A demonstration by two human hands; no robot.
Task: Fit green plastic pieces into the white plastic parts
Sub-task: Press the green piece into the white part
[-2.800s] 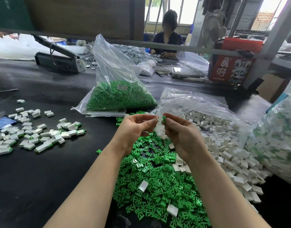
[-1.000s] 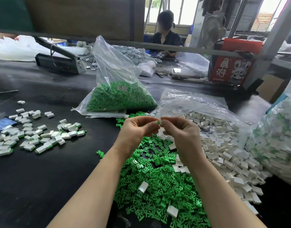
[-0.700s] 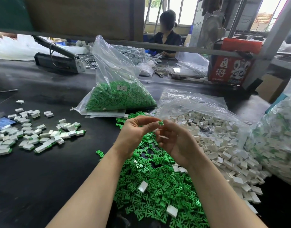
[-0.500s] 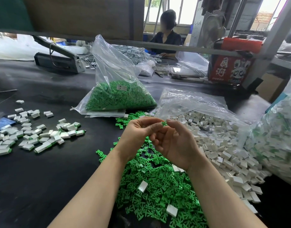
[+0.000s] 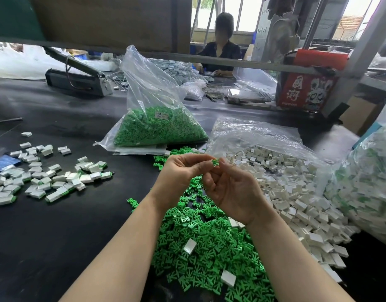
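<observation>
Left hand: the left hand [image 5: 183,173] is raised at the middle of the frame, fingers curled, its fingertips pinching a small green piece [image 5: 215,162].
Right hand: the right hand [image 5: 231,190] sits palm-up just beside the left, fingers loosely curled, with one fingertip at the same green piece; whether it holds a white part inside the curl I cannot tell.
Green piece: tiny, flat, with prongs; it looks light and stiff, and probably slick enough to flip out of a loose pinch.
Where to hold: I judge the flat body is best, thumb and finger on its faces, leaving the prongs free to enter the white part.
Green pile: a heap of loose green pieces [image 5: 209,247] lies under both wrists at lower middle, with a few white parts mixed in.
White pile: loose white parts [image 5: 296,192] spill from a clear bag at the right of the frame; they look like hard, light, hollow shells, best held by their flat sides with the opening facing the green piece.
Finished pieces: white parts with green ends [image 5: 57,179] are scattered at the left on the black table [image 5: 57,236].
Spare stock: a bag of green pieces [image 5: 157,127] stands at upper middle.
Risk: pushing in crooked could bend a thin prong.
</observation>
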